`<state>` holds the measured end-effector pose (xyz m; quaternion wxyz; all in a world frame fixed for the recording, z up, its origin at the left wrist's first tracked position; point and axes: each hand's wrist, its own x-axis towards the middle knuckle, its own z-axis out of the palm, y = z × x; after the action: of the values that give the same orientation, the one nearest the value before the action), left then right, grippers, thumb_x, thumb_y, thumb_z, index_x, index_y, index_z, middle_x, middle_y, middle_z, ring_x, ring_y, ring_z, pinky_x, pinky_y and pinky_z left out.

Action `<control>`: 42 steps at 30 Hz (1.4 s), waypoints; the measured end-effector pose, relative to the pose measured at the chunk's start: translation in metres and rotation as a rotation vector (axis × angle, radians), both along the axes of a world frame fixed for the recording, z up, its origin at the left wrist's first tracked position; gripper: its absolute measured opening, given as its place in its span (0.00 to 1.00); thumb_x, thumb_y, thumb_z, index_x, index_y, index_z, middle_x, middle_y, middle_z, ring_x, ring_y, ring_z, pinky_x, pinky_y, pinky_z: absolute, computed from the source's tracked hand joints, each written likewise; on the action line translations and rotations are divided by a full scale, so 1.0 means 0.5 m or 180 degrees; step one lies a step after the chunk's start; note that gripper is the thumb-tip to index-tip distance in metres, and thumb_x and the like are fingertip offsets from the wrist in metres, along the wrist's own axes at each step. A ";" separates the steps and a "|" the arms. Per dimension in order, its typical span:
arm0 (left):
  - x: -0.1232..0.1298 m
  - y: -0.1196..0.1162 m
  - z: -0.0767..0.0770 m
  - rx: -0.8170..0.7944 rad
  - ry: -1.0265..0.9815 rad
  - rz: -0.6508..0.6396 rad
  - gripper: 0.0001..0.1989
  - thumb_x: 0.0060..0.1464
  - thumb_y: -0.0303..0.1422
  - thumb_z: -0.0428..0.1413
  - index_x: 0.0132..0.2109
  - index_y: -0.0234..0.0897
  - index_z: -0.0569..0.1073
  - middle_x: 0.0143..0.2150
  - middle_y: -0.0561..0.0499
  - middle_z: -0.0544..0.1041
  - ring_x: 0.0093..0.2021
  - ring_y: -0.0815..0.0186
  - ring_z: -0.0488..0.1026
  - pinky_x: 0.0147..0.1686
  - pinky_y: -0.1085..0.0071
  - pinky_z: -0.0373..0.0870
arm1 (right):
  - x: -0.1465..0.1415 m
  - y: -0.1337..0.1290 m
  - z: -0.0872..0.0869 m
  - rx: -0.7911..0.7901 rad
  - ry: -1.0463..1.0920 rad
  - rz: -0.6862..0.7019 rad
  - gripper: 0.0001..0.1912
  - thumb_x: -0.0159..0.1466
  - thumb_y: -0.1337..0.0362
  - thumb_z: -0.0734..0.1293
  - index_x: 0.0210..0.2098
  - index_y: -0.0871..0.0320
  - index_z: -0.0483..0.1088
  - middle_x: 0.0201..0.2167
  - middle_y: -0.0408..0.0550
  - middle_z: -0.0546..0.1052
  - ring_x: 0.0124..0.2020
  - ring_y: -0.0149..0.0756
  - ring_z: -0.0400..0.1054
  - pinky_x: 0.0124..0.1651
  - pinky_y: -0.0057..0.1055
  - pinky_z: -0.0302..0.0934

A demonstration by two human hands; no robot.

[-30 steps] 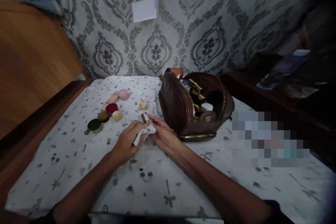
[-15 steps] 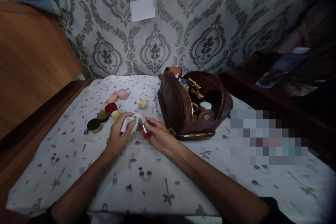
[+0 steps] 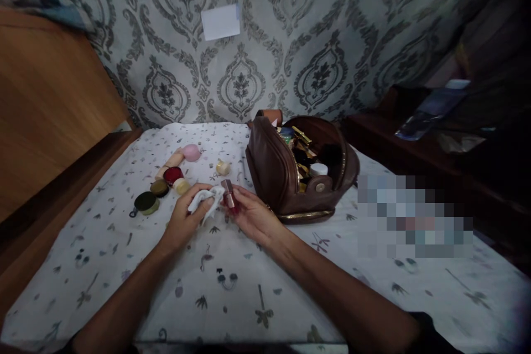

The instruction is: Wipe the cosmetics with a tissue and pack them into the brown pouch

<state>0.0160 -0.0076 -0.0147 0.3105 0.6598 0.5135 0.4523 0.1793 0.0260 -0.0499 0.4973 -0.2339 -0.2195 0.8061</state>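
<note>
My left hand (image 3: 187, 211) is closed on a crumpled white cloth or tissue (image 3: 206, 199), its folds bunched between thumb and fingers. In my right hand (image 3: 255, 215) is a small red bottle (image 3: 230, 203) with a darker, shiny cap (image 3: 226, 185), held upright between thumb and fingertips. The bottle stands just right of the cloth, almost touching it. To the left of my hands lie a cream-coloured jar (image 3: 181, 186), a dark red round container (image 3: 173, 176), an olive-brown one (image 3: 159, 188) and a dark green-lidded jar (image 3: 146, 203).
An unzipped brown leather bag (image 3: 271, 171), filled with cosmetics, stands right of my hands. Behind them are a small cream item (image 3: 223, 167), a beige tube (image 3: 169, 163) and a pink rounded piece (image 3: 191, 152). A patterned white sheet (image 3: 182, 287) covers the surface. A blurred patch lies at right.
The red bottle has come away from the white cloth, so its cap now shows. My hands are slightly farther apart, and the whole view has shifted a little.
</note>
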 end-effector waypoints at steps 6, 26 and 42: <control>0.005 -0.001 -0.003 0.0156 0.0342 -0.0306 0.11 0.60 0.38 0.53 0.44 0.36 0.74 0.41 0.49 0.77 0.43 0.61 0.73 0.46 0.69 0.68 | -0.007 -0.003 -0.005 0.0023 -0.0058 -0.0035 0.23 0.40 0.61 0.83 0.31 0.60 0.73 0.24 0.37 0.73 0.26 0.24 0.63 0.32 0.22 0.57; -0.015 -0.026 -0.040 -0.0960 0.0328 -0.0842 0.25 0.43 0.56 0.63 0.40 0.42 0.81 0.47 0.47 0.80 0.54 0.49 0.73 0.58 0.62 0.67 | 0.092 -0.060 0.150 0.1499 -0.1168 0.0042 0.36 0.49 0.42 0.76 0.51 0.57 0.74 0.28 0.40 0.71 0.26 0.24 0.61 0.27 0.23 0.49; -0.011 0.006 -0.066 -0.1119 0.0507 -0.1724 0.23 0.52 0.55 0.58 0.44 0.42 0.78 0.45 0.47 0.78 0.48 0.53 0.72 0.51 0.63 0.68 | 0.314 0.115 0.329 0.2636 -0.4859 -0.1584 0.16 0.57 0.76 0.66 0.45 0.62 0.73 0.30 0.45 0.70 0.35 0.35 0.65 0.44 0.31 0.59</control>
<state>0.0105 -0.0044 -0.0478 0.4875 0.7419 0.4122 0.2048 0.3361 0.0833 0.1147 0.4207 -0.5482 -0.7055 0.1572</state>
